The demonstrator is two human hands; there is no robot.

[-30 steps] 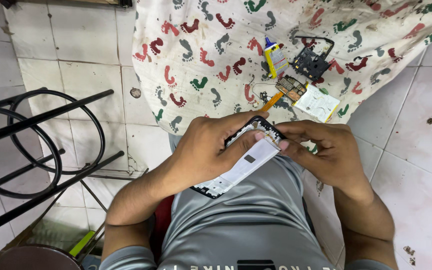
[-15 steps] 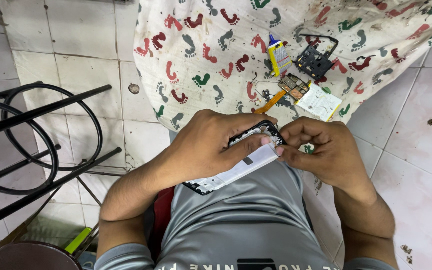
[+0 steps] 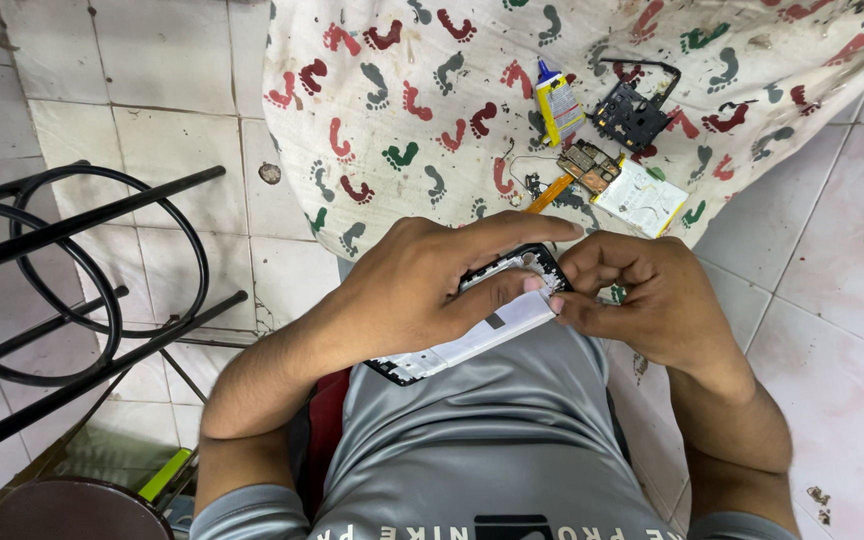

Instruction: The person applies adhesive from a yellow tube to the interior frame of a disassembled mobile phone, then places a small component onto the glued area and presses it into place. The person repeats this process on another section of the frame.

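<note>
At frame centre, the left hand (image 3: 422, 290) is clasping an opened phone frame (image 3: 482, 325) (long axis slanting lower-left to upper-right), while the right hand (image 3: 652, 300) is pinching its upper-right end, fingers curled.

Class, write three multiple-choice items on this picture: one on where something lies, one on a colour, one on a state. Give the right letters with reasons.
1. Where does the small glue tube lie?
A. on the footprint cloth
B. on the bare tiles
C. in the lap

2. What colour is the tube's cap?
A. red
B. blue
C. green

3. How is the opened phone frame held?
A. lying untouched
B. in one hand only
C. by both hands

Answers: 1 A, it rests on the printed cloth. 2 B, the tip is blue. 3 C, the left hand grips it and the right hand pinches its edge.
</note>
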